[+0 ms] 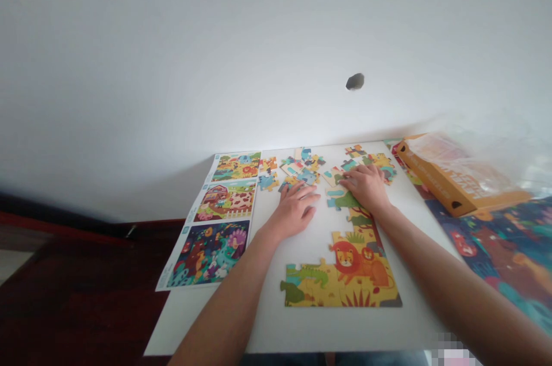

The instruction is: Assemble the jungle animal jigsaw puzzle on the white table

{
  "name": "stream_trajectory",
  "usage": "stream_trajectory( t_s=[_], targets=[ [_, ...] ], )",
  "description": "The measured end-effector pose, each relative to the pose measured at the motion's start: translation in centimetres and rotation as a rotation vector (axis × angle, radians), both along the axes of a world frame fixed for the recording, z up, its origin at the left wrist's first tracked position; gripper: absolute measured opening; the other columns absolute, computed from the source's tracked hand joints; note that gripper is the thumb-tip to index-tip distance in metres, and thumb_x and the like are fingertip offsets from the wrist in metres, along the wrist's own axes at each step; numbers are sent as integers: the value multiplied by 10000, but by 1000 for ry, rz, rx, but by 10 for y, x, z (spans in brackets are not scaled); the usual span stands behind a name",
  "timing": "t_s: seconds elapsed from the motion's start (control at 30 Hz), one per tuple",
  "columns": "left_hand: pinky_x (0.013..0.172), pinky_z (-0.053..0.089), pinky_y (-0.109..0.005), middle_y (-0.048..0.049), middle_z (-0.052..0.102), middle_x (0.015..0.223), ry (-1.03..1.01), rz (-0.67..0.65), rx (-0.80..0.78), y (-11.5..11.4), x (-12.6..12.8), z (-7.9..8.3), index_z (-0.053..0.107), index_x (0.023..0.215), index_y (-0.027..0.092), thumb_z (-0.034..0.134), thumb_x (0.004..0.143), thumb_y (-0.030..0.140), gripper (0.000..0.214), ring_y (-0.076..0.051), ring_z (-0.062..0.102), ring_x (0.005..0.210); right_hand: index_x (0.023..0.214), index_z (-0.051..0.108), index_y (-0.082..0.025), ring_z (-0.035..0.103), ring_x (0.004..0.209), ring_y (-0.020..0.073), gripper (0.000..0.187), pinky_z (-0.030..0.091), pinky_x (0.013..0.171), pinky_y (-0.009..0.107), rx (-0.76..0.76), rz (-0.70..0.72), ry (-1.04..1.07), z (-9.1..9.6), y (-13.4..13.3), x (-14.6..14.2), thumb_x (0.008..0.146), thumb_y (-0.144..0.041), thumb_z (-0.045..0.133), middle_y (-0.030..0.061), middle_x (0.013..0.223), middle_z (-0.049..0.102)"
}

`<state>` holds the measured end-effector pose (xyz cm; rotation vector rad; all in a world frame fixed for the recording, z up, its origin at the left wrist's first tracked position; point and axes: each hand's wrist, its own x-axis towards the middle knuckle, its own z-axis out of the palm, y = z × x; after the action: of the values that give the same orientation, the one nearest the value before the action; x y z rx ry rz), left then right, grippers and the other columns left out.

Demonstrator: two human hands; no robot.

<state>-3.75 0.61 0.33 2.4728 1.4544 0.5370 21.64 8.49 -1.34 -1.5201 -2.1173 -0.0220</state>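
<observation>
A partly joined jigsaw puzzle point(364, 265) lies on the white table, showing lions, a crocodile and yellow ground. My left hand point(295, 210) rests palm down left of its upper part, fingers spread and holding nothing. Its fingertips are near a heap of loose puzzle pieces point(308, 175). My right hand point(366, 185) lies over the puzzle's top end, fingers stretched out and touching pieces there. Beside its left fingertips is a loose puzzle piece point(332, 176), just above a green-and-blue piece point(340, 199). The right palm hides part of the puzzle's upper right.
A picture sheet point(224, 199) with three scenes lies along the table's left side. On the right are an orange box point(457, 182), clear plastic wrap point(495, 164) and a dark illustrated sheet point(504, 256). A white wall point(259, 55) with a hole stands behind the table.
</observation>
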Motion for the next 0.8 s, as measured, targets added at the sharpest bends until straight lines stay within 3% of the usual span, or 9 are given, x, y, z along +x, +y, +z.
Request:
stream_trajectory(
  t_s=[0.13, 0.53, 0.8],
  targets=[
    [1174, 217, -607, -32, 535, 1462, 2, 4, 3, 0, 1, 1, 637, 1273, 282, 513, 942, 245, 356, -306, 353, 1424, 985, 787, -263, 509, 1006, 308, 282, 320, 874, 448, -24, -103, -7, -2, 2, 0, 869, -485, 657, 81, 967, 673],
    [1167, 223, -624, -43, 535, 1462, -10, 6, -2, 1, 1, 1, 643, 1269, 277, 524, 938, 242, 353, -315, 360, 1421, 892, 767, -249, 538, 1013, 303, 227, 335, 883, 442, -67, -109, 91, -9, 9, 1, 834, -442, 664, 73, 935, 670],
    [1164, 233, -627, -48, 543, 1453, -12, 2, 12, 1, 0, 0, 645, 1265, 281, 528, 935, 235, 353, -315, 371, 1414, 897, 728, -242, 575, 985, 282, 188, 344, 897, 444, -82, -96, 280, 0, 5, -3, 791, -395, 703, 52, 919, 693]
  ],
)
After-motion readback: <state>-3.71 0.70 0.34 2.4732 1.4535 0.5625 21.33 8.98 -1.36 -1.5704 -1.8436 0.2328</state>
